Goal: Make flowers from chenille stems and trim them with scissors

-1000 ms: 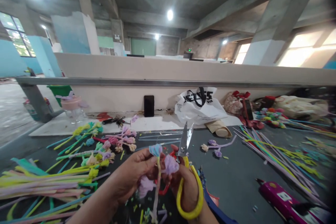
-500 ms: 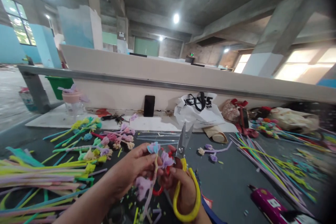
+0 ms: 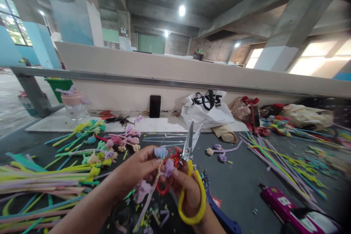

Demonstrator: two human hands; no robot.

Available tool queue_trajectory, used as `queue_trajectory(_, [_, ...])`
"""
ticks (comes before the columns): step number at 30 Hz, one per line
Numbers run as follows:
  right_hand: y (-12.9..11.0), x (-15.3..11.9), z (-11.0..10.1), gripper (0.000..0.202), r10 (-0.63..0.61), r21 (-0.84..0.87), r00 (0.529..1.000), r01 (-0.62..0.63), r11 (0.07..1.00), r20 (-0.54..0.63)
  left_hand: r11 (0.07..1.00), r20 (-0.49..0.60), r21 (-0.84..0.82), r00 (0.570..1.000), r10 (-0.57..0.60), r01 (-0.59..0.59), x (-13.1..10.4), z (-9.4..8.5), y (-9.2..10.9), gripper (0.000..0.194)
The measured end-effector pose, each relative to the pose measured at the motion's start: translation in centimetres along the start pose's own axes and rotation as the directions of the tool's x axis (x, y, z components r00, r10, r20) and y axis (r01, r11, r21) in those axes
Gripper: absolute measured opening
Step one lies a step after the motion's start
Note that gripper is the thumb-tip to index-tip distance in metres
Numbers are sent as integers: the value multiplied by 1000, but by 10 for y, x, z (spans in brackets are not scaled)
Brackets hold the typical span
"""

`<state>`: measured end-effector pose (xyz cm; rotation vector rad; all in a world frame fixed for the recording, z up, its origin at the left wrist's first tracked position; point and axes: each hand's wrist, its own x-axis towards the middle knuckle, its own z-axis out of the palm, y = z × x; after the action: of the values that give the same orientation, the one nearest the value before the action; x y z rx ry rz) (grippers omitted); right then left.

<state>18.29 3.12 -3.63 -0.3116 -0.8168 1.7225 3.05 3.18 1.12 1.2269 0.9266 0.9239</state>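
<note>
My left hand (image 3: 139, 170) pinches a pipe-cleaner flower stem (image 3: 148, 204), pale purple and twisted with a tan piece near its top. A blue-and-purple flower (image 3: 161, 152) sits at its fingertips, and a larger purple flower (image 3: 142, 191) hangs below. My right hand (image 3: 189, 186) is wrapped around scissors (image 3: 187, 150) with a yellow loop and a red loop. Their blades point up and away, slightly apart. Beside the right fingertips is another purple flower (image 3: 169, 167); whether they grip it I cannot tell. Fuzzy offcuts (image 3: 156, 215) lie beneath the hands.
Loose pipe cleaners (image 3: 41, 190) pile at left, with finished flower stems (image 3: 128, 139) behind. A purple three-flower stem (image 3: 223, 150), more pipe cleaners (image 3: 279, 168) and a magenta hand tool (image 3: 282, 204) lie right. A blue-handled tool (image 3: 219, 208) is near my right wrist. A phone (image 3: 155, 106) and white bag (image 3: 208, 109) stand behind.
The flower stem has shifted slightly left and down, its purple flowers moving with it. The scissors have tilted a little, with more of the red loop showing. The view has shifted slightly.
</note>
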Motion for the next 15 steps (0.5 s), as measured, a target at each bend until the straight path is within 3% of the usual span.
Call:
queue_trajectory(2, [2, 1, -2, 61, -8, -16, 998, 8, 1000, -56, 971, -141, 229, 985, 102, -68, 1, -1, -3, 33])
queue_trajectory(4, [3, 4, -4, 62, -25, -41, 991, 20, 999, -130, 831, -307, 541, 888, 342, -133, -2, 0, -5, 39])
queue_trajectory(6, [4, 7, -6, 63, -38, -57, 978, 27, 998, -207, 604, -290, 782, 766, 574, -157, -7, 6, -6, 30])
queue_trajectory(7, [4, 8, -6, 64, -36, -56, 970, 24, 998, -239, 504, -221, 846, 743, 631, -176, -9, 10, -6, 21])
queue_trajectory(8, [4, 9, -7, 63, -31, -45, 965, 20, 999, -262, 437, -146, 877, 758, 635, -198, -11, 15, -7, 15])
queue_trajectory(10, [4, 11, -8, 61, -22, -12, 962, 19, 1000, -272, 398, -79, 896, 811, 580, -197, -13, 25, -12, 14])
queue_trajectory(12, [4, 12, -9, 56, -49, -9, 964, 48, 999, -261, 424, -74, 886, 848, 525, -185, -10, 31, -21, 18])
queue_trajectory(15, [3, 12, -7, 51, -123, -38, 962, 117, 992, -242, 521, -118, 830, 849, 516, -201, 0, 32, -32, 18])
